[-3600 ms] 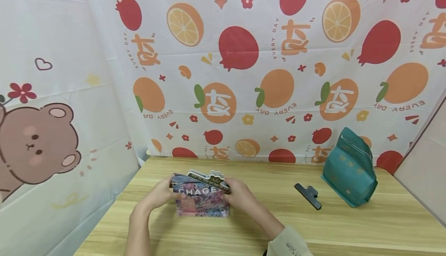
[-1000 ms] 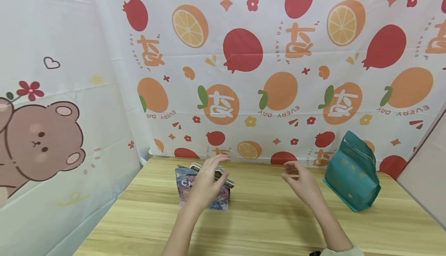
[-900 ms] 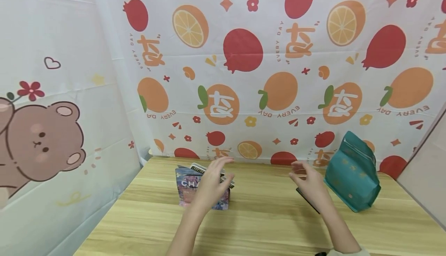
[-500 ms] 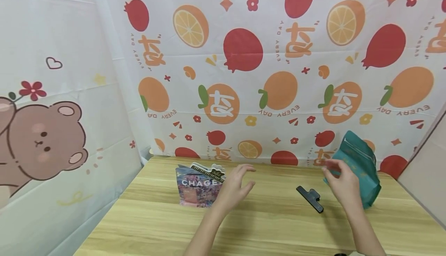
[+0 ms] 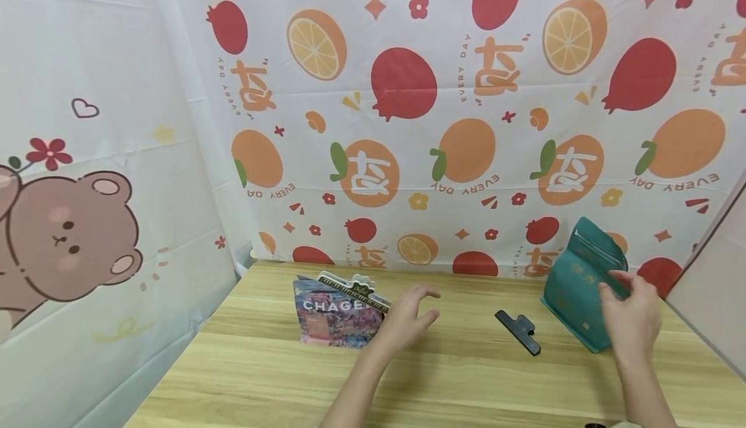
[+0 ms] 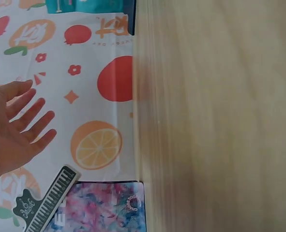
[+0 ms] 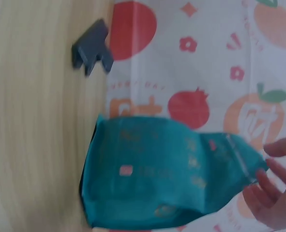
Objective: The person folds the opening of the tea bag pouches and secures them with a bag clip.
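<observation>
A teal stand-up bag [image 5: 583,285] stands at the right of the table, leaning back, its narrow top uncovered. My right hand [image 5: 632,315] is in front of its right side, fingers loosely bent; in the right wrist view the thumb and fingers [image 7: 266,191] are at the bag's top corner, and I cannot tell if they touch. My left hand [image 5: 408,318] hovers just right of a pink-and-blue CHAGEE pouch [image 5: 338,324], fingers spread and holding nothing. A piano-keyboard bag clip [image 5: 355,291] sits slanted across the pouch's top.
A black bag clip [image 5: 519,331] lies on the wooden table [image 5: 466,382], between my left hand and the teal bag. Behind the table hangs a fruit-print cloth [image 5: 408,156]; a bear-print cloth [image 5: 64,240] covers the left side.
Both hands were on the CHAGEE pouch and have let it go. The right hand has travelled right, past the black clip, to the teal bag. The left has drifted right, off the pouch.
</observation>
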`<state>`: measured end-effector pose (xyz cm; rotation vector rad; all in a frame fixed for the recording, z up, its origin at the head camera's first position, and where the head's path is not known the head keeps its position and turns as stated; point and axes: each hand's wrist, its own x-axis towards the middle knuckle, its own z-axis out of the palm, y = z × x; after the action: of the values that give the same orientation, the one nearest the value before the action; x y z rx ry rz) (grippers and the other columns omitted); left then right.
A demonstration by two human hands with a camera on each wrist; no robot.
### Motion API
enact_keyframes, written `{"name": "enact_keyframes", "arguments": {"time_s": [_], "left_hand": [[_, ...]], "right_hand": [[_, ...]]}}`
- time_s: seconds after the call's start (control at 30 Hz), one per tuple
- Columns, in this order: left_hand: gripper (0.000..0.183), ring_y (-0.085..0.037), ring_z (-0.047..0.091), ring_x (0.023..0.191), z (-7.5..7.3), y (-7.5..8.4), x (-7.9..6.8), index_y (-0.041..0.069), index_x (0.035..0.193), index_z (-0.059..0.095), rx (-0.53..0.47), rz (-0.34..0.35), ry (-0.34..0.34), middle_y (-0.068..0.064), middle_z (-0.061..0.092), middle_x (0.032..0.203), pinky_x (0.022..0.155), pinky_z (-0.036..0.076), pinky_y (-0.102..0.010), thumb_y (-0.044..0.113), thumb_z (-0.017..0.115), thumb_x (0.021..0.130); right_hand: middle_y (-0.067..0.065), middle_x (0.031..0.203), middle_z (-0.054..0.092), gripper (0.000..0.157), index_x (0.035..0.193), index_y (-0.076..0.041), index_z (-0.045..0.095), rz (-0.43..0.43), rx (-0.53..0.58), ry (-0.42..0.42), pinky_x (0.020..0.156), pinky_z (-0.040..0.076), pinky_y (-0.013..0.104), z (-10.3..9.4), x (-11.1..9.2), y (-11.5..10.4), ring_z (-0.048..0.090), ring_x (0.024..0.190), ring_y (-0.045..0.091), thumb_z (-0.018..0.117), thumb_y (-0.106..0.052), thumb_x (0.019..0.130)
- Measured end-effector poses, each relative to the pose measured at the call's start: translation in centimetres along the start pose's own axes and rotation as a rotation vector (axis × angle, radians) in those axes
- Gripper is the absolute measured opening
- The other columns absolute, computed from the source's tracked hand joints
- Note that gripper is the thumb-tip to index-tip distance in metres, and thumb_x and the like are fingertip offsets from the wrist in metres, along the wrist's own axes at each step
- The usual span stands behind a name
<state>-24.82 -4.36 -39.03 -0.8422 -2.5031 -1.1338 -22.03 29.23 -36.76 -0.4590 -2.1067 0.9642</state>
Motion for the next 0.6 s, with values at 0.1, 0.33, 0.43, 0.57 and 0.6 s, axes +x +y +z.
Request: {"name": "enact_keyframes", "arguments": {"time_s": [0.1, 0.33, 0.43, 0.57, 0.6], "left_hand": [[0.027, -0.021, 0.051, 0.112, 0.3, 0.2, 0.3, 0.006, 0.112, 0.061, 0.017, -0.021, -0.021, -0.007, 0.058, 0.116, 0.093, 0.038, -0.035, 0.012, 0.064, 0.086], [0.025, -0.021, 0.052, 0.108, 1.0, 0.7, 1.1, 0.010, 0.111, 0.062, 0.035, -0.043, -0.068, -0.005, 0.058, 0.114, 0.088, 0.041, -0.034, 0.015, 0.063, 0.086], [0.024, -0.021, 0.053, 0.106, 1.5, 0.8, 1.5, 0.011, 0.110, 0.062, 0.039, -0.035, -0.087, -0.005, 0.058, 0.114, 0.086, 0.043, -0.034, 0.016, 0.064, 0.087], [0.024, -0.020, 0.053, 0.106, 2.2, 1.1, 2.1, 0.011, 0.110, 0.062, 0.039, -0.034, -0.105, -0.004, 0.058, 0.114, 0.084, 0.043, -0.032, 0.016, 0.064, 0.087], [0.024, -0.020, 0.053, 0.106, 2.3, 1.3, 2.3, 0.011, 0.110, 0.062, 0.042, -0.035, -0.110, -0.004, 0.058, 0.115, 0.084, 0.044, -0.032, 0.016, 0.064, 0.087]], "right_hand": [[0.028, 0.119, 0.040, 0.042, 0.124, 0.006, 0.045, 0.078, 0.013, 0.040, 0.086, 0.025, 0.054, -0.3, 0.7, 1.2, 0.034, 0.112, 0.043, 0.057, -0.011, 0.087], [0.037, 0.126, 0.036, 0.052, 0.132, 0.013, 0.031, 0.121, -0.091, -0.217, 0.089, 0.026, 0.059, -0.2, 2.5, 3.9, 0.033, 0.113, 0.052, 0.047, -0.018, 0.094], [0.040, 0.124, 0.036, 0.045, 0.127, 0.015, 0.035, 0.091, -0.139, -0.272, 0.088, 0.027, 0.060, -0.1, 2.9, 4.6, 0.034, 0.111, 0.055, 0.041, -0.017, 0.096], [0.040, 0.122, 0.037, 0.040, 0.125, 0.016, 0.038, 0.057, -0.176, -0.260, 0.087, 0.027, 0.061, -0.2, 3.3, 5.2, 0.034, 0.109, 0.056, 0.037, -0.013, 0.098], [0.040, 0.122, 0.038, 0.040, 0.125, 0.016, 0.039, 0.048, -0.183, -0.253, 0.087, 0.027, 0.061, -0.2, 3.3, 5.3, 0.035, 0.109, 0.056, 0.037, -0.013, 0.098]]}}
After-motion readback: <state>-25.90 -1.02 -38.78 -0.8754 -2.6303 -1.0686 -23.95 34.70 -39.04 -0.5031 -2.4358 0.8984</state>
